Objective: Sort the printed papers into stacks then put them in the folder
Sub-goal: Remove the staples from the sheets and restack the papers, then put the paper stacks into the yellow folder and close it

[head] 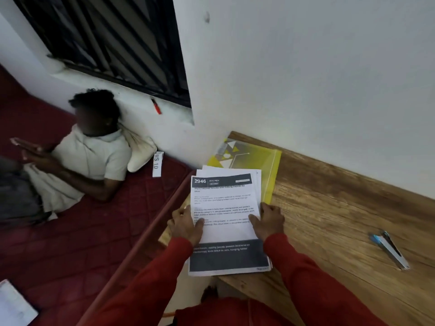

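A stack of printed papers (227,208) lies at the left end of the wooden table (329,220), its top sheet carrying dark header and footer bands. My left hand (186,225) grips the stack's left edge, thumb on top. My right hand (269,221) grips its right edge the same way. Both arms wear red sleeves. A yellow translucent folder (254,158) lies flat behind the stack against the wall, partly covered by the papers' far end.
A pen with a blue cap (389,249) lies on the table to the right. A person in a pale shirt (87,161) lies on a dark red mattress (82,231) left of the table. The white wall (306,78) borders the table's far side.
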Motion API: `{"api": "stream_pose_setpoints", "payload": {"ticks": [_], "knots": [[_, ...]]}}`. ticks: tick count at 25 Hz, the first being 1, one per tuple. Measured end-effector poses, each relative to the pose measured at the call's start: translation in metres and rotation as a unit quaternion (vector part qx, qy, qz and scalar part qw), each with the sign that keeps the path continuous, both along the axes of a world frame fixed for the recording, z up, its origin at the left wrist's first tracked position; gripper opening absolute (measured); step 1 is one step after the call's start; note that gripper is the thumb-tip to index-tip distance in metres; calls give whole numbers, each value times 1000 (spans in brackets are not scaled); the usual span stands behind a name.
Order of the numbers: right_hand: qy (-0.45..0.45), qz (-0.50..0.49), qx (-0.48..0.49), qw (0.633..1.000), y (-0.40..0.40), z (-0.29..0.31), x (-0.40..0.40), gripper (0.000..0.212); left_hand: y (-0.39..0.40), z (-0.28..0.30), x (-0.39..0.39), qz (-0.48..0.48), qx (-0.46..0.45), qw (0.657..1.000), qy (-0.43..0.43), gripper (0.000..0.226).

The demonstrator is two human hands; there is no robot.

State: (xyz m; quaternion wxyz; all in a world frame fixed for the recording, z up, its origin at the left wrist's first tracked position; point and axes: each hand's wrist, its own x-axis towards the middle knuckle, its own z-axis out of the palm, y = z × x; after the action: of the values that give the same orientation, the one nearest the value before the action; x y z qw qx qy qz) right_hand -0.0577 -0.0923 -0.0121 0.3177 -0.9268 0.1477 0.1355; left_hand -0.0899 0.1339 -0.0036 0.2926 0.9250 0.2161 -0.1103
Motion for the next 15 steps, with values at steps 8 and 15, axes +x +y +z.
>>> {"api": "stream_pose_setpoints", "payload": {"ticks": [8,15], "knots": [[0,-77,126,989,-3,6,1,37,1,-13,24,73,-196,978,10,67],[-26,-206,362,909,-23,24,-20,21,-44,24,11,-10,-281,953,-113,16]]}}
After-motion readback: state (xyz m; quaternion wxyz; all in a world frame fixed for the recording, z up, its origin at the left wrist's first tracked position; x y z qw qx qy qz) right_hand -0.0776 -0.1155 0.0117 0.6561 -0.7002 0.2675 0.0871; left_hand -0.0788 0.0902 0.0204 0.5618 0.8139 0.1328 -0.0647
